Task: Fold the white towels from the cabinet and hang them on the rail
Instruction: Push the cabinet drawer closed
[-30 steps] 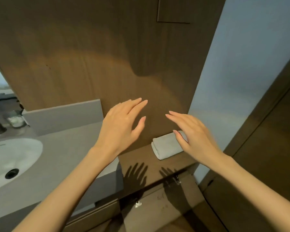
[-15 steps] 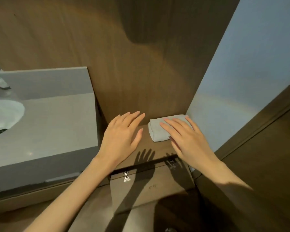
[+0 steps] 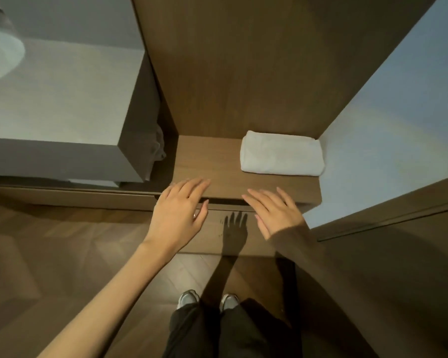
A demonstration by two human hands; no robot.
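Both hands have drawn back from the towel to the shelf's front edge: left hand [image 3: 177, 210] and right hand [image 3: 274, 211] hover open, holding nothing. Beyond, 1 folded white towel [image 3: 282, 153] lies on the shelf [image 3: 207, 161], against the wall. A one-sided grab could unravel it.

Both hands reach forward palm-down, fingers extended and loosely spread, empty. The left hand [image 3: 177, 211] sits beside the right hand [image 3: 276, 213], bare forearms angled inward.
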